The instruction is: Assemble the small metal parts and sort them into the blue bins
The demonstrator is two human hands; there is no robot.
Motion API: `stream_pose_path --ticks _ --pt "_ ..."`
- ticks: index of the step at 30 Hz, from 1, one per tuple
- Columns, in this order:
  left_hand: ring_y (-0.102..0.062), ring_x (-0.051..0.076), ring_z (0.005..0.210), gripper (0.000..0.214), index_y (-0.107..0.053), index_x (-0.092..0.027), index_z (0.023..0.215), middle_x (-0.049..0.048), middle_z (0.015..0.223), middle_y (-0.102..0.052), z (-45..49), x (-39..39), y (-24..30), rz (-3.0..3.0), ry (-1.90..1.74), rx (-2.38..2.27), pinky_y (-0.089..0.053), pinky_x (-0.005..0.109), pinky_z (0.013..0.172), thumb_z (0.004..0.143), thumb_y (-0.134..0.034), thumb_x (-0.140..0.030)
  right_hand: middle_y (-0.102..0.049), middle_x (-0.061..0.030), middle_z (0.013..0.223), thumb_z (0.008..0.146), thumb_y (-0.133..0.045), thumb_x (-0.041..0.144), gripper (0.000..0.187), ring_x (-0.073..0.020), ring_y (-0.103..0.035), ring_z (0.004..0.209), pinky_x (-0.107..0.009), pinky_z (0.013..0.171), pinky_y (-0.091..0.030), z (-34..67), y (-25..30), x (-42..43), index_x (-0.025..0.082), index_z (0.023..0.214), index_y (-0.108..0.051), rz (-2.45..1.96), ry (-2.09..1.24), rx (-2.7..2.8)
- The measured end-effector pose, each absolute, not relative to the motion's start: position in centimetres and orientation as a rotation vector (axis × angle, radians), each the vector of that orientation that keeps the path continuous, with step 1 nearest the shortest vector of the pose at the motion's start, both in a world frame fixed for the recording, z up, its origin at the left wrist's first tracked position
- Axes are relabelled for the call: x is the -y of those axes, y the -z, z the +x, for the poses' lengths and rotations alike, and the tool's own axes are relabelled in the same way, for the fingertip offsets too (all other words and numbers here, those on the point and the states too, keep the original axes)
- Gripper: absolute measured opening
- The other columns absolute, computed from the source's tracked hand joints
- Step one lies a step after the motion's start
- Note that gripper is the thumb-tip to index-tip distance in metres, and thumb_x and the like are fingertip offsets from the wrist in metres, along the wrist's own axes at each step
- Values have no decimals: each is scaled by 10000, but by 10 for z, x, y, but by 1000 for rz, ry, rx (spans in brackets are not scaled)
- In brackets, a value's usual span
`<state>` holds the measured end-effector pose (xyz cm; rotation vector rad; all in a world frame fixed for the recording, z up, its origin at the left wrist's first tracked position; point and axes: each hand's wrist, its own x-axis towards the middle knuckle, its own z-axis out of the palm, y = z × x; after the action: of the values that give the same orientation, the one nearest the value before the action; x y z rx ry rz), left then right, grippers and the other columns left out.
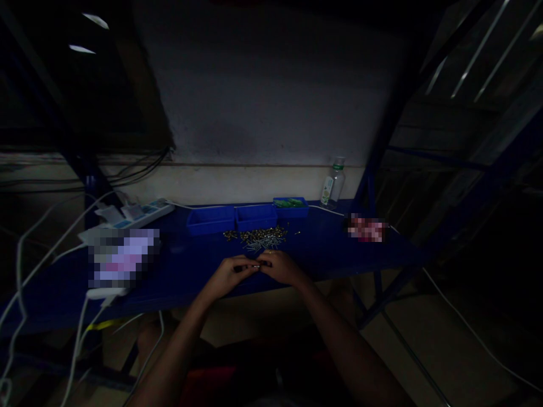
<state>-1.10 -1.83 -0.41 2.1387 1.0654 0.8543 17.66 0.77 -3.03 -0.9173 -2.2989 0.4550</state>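
Note:
At the front edge of the blue table, my left hand and my right hand meet, fingertips pinched together. A small silvery metal piece, thin like a screw, shows between the left thumb and fingers. Whatever the right fingers grip is too small and dark to make out. Just beyond the hands lies a loose heap of thin silver screws. Behind it spreads a pile of small brass-coloured parts, with one stray piece off to the right.
Two blue bins and a smaller one with green contents line the back. A clear bottle stands right of them. At left are a power strip, white cables and a blurred item; another blurred item lies right.

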Motion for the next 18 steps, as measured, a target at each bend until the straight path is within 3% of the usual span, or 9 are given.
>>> stream_pose_path --ticks 18 --pt "-563 152 715 298 -697 -174 896 44 803 -651 -11 18 5 2162 -869 -1100 -430 246 670 788 -540 -404 -577 -6 792 806 -538 188 112 -104 -509 705 -203 651 -354 176 28 -6 193 882 -620 -943 -447 2308"
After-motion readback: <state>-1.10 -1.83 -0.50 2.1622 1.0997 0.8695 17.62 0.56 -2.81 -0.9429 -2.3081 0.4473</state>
